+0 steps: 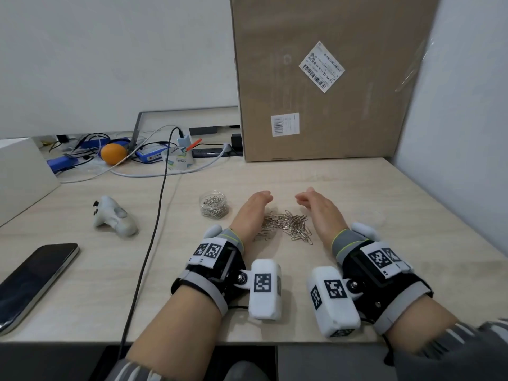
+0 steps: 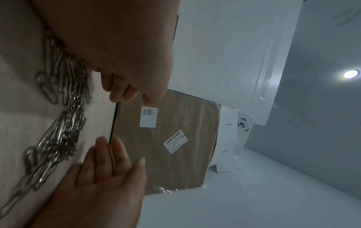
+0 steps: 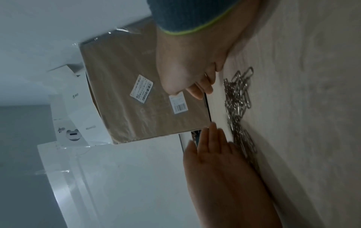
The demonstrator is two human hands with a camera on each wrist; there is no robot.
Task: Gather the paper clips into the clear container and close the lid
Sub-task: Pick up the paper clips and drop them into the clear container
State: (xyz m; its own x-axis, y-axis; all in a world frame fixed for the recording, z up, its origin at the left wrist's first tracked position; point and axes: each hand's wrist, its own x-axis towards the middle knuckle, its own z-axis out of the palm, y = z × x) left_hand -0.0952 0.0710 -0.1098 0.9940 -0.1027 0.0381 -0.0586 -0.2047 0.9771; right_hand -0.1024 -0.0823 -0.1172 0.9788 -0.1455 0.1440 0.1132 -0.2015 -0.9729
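The left hand [image 1: 248,213] stands on its outer edge on the tabletop [image 1: 275,312], fingers loose and bent inward at the tips, holding nothing; it flanks the left side of the loose pile of paper clips [image 1: 287,226], and the wrist views show its edge right against the clips. Placed like that, it works as one wall of a corral, probably so the clips can be swept together rather than picked up singly.

Going left to right across the tabletop: a dark phone [image 1: 33,281] lies near the front edge, a white game controller [image 1: 114,217] sits beyond it, and a black cable [image 1: 154,229] runs toward the person. Next comes the clear container [image 1: 214,204], lid off, already holding a good heap of clips and standing just beside the left hand, close enough for a short carry. The remaining clips lie between the two palms.

The right hand [image 1: 319,211] mirrors the left, edge down, fingers relaxed and slightly curved, empty. A faint clear disc near the right wrist, likely the lid [image 1: 378,217], waits there, out of the sweep. A large cardboard box [image 1: 330,78] stands behind.
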